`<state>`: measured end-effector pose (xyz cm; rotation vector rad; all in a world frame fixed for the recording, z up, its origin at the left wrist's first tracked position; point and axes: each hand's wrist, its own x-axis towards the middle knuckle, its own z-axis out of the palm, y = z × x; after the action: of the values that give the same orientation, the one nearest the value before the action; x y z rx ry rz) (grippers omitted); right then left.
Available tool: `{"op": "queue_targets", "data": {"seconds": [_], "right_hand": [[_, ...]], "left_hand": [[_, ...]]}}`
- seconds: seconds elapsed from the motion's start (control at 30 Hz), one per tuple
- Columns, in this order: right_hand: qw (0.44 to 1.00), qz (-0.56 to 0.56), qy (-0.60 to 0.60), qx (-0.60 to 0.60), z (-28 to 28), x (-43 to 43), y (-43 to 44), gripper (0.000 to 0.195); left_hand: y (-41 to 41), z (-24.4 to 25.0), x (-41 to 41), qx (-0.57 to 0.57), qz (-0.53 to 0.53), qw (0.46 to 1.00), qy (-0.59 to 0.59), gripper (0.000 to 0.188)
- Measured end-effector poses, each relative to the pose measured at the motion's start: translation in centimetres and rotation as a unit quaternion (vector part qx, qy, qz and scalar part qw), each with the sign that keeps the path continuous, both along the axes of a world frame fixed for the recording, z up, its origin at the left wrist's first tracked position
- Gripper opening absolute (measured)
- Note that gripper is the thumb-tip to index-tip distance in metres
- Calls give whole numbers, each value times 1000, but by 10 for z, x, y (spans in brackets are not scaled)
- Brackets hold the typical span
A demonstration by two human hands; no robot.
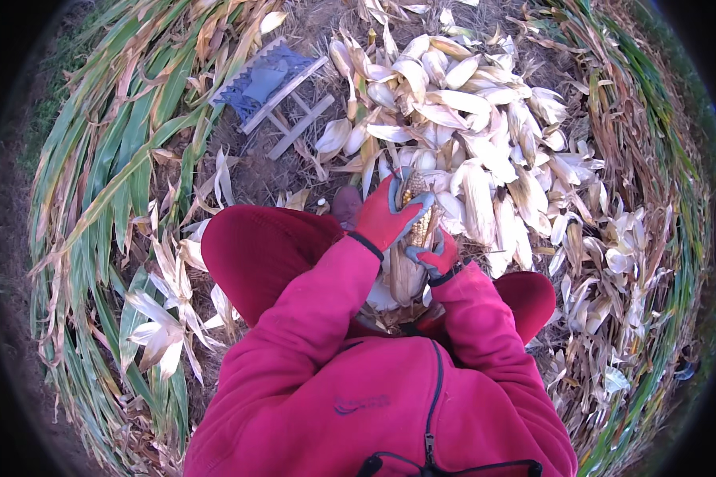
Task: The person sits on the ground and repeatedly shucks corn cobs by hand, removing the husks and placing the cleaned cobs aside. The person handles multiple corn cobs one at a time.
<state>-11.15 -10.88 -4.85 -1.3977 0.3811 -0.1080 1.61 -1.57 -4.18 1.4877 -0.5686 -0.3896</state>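
My left hand (391, 211), in a red and grey work glove, grips a partly bared corn cob (418, 223) from its left side near the upper end. Yellow kernels show along the cob. My right hand (437, 255), gloved the same way, holds its lower right side, where husk is pulled back. A corn ear in pale husk (407, 277) lies below the cob, between my legs. Just beyond my hands spreads a large heap of ears in dry husks (465, 107).
A small wooden stool or frame (301, 128) with a blue-grey cloth (265, 80) stands ahead on the left. Cut corn stalks and leaves (110, 179) are piled on the left, more stalks (626, 119) on the right. Loose husks (164, 331) lie at the left.
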Motion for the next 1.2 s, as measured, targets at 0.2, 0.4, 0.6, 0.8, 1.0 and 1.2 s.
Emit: {"op": "queue_targets", "data": {"seconds": [0.2,0.4,0.6,0.8,1.0,1.2], "right_hand": [[996,-40,-23,71,-28,-2,13,58],[998,-52,-31,15,-33,-2,17,60],[992,-105,-60,34,-48,0,22,66],[976,-152,-44,152,-30,6,41,47],[947,-214,-39,234,-66,13,59,36],[936,-346,-40,52,-69,26,42,43]], "left_hand": [[-3,2,-7,4,18,999,37,34],[-1,-4,-9,35,36,998,44,28],[-4,-12,-11,-17,110,970,215,37],[0,-21,-1,-174,87,909,369,45],[-6,-31,5,-183,174,889,381,42],[-10,-24,-7,-73,105,943,307,38]]}}
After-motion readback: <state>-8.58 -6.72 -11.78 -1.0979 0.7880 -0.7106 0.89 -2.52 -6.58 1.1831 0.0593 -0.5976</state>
